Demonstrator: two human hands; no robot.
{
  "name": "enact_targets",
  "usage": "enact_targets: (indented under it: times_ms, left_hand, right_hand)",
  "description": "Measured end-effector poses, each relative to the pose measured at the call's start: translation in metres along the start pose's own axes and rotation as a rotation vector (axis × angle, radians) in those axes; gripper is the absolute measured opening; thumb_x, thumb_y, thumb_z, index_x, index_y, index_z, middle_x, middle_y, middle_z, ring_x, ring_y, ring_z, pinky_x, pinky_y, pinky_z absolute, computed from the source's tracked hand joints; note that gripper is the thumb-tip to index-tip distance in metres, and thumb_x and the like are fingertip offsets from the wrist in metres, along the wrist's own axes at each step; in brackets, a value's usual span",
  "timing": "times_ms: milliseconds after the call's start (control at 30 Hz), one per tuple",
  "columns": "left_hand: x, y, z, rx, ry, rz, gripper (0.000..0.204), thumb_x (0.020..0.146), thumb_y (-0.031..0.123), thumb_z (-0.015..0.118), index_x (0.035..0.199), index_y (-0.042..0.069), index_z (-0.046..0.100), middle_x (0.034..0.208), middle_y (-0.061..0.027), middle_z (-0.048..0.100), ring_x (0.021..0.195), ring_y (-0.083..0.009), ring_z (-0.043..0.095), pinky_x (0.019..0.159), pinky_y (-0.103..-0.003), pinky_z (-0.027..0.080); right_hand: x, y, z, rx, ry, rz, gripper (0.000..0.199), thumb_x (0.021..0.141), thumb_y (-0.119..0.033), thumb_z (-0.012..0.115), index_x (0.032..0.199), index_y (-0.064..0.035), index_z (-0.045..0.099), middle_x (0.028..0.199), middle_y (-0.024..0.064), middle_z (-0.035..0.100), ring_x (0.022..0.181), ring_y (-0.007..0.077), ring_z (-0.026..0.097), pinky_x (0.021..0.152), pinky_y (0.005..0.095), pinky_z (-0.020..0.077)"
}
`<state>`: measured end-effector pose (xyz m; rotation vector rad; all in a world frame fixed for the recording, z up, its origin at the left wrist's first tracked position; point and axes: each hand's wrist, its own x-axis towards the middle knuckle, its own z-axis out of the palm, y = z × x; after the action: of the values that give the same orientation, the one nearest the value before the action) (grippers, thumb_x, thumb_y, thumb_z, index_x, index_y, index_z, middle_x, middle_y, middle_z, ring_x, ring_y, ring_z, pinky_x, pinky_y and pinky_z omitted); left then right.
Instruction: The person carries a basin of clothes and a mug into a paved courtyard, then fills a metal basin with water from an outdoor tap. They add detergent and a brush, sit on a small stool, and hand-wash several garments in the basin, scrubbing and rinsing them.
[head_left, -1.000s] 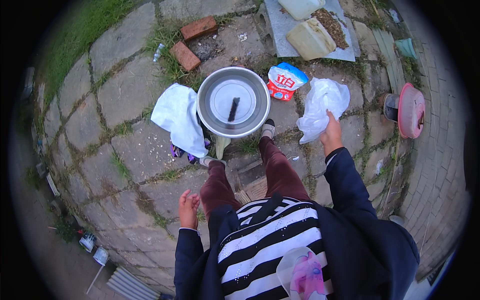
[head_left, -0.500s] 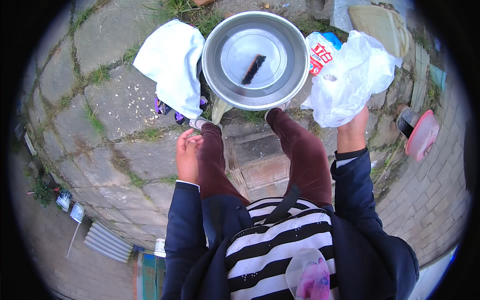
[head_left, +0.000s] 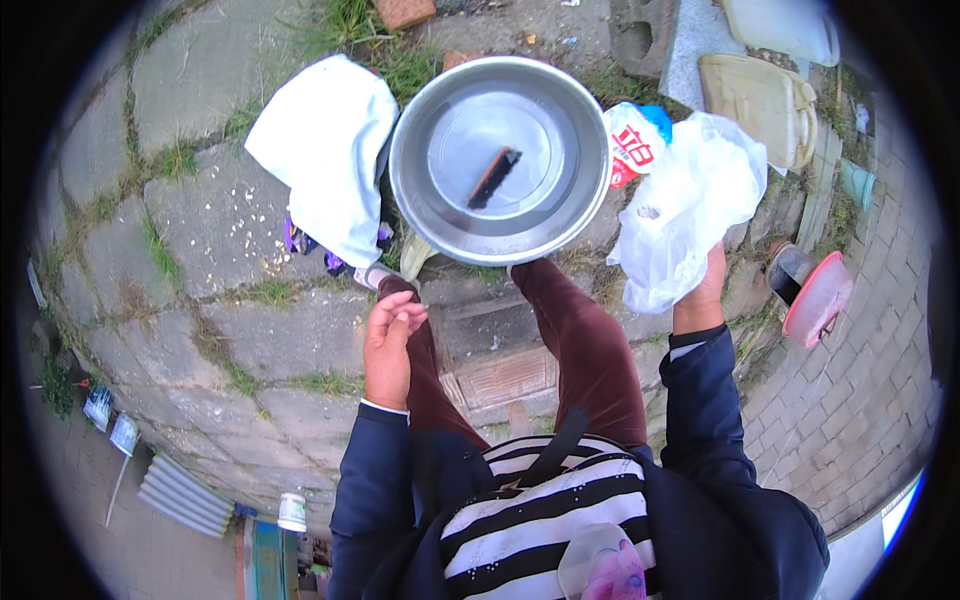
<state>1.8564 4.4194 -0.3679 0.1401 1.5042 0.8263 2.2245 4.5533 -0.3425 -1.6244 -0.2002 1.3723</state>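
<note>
My right hand (head_left: 703, 297) holds a thin white plastic bag (head_left: 690, 200) from beneath, its fingers mostly hidden behind the crumpled film. My left hand (head_left: 388, 345) hovers near my left leg, fingers loosely bent and apart, with nothing in it. Ahead of my feet stands a wide metal basin (head_left: 405, 190) with what looks like water in it. Inside the basin lies a scrubbing brush (head_left: 494, 178) with dark bristles. A red, white and blue packet (head_left: 630, 145) sits between the basin and the bag. Left of the basin is a white cloth (head_left: 335, 140).
Dark and purple fabric (head_left: 335, 262) shows under the white cloth. To the right are a dusty yellowish plastic container (head_left: 750, 100), a dark scoop-like thing (head_left: 788, 268) and a pink basin (head_left: 820, 300). Grass grows between the paving slabs (head_left: 215, 220). A brick (head_left: 404, 10) lies at the far side.
The view has shifted, so the metal basin and things around it sit lower in the picture. My right hand still has the bag, which hangs a little longer. My left hand stays in nearly the same pose.
</note>
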Motion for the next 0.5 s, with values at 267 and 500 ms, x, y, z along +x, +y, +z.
enact_targets:
  times_ms: [267,500]
  left_hand:
    - [0.033,-0.06,-0.023,0.03,0.141,-0.056,0.021,0.096,0.008,0.044,0.115,0.003,0.053,0.096,-0.0053,0.061,0.088,-0.0129,0.059,0.085,-0.027,0.048]
    - [0.045,-0.108,-0.059,0.197,0.135,-0.159,0.02,0.096,0.008,0.044,0.114,0.004,0.054,0.095,-0.0044,0.061,0.088,-0.0118,0.058,0.083,-0.025,0.047]
  right_hand:
    - [0.156,0.091,-0.176,-0.499,0.254,0.169,0.053,0.088,-0.018,0.059,0.134,-0.0016,0.037,0.12,0.015,0.055,0.105,0.0272,0.057,0.089,0.0403,0.0468]
    - [0.262,0.155,-0.166,-0.561,0.192,0.136,0.067,0.084,-0.022,0.064,0.137,0.0031,0.032,0.126,0.0186,0.051,0.105,0.0271,0.057,0.088,0.0385,0.0468]
